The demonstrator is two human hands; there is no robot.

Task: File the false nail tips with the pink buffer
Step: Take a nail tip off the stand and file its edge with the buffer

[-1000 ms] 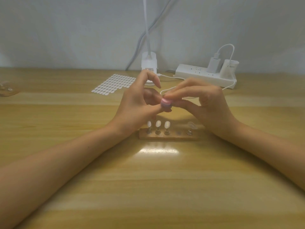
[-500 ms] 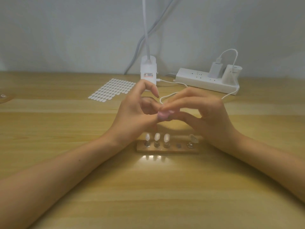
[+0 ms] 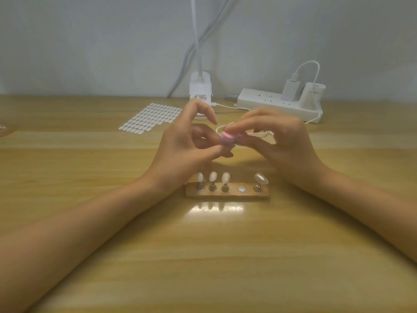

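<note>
Honey-coloured wood grain runs across the tabletop (image 3: 203, 256), with a bright patch of glare just in front of a short wooden nail-stand strip (image 3: 228, 193). Behind rises a plain grey-white wall (image 3: 90, 41). Along the far edge stand a white lamp base (image 3: 200, 89) and a white power strip (image 3: 266, 101) with a white charger (image 3: 291, 90) plugged into it. A flat sheet of white oval stickers (image 3: 151, 118) lies to the left of the lamp base.

On the strip, three white false nail tips (image 3: 213, 176) stand upright on metal pegs at its left. A clear false nail tip (image 3: 261, 178) sits tilted at its right end, and a pale round disc (image 3: 242, 189) lies between them.

The right grip (image 3: 284, 143) pinches a small pink buffer block (image 3: 226, 138) between thumb and fingertips. It holds the block raised above the tabletop, beyond the strip. The left grip (image 3: 180, 152) meets it there, thumb and a finger close together just under the buffer, index finger lifted and bent. The buffer and blur hide what lies between them, so it cannot be told whether the left grip is grasping anything.

The lamp's stem leaves the top of the picture. A brownish thing (image 3: 4, 129) at the left edge is cut off and cannot be made out.
</note>
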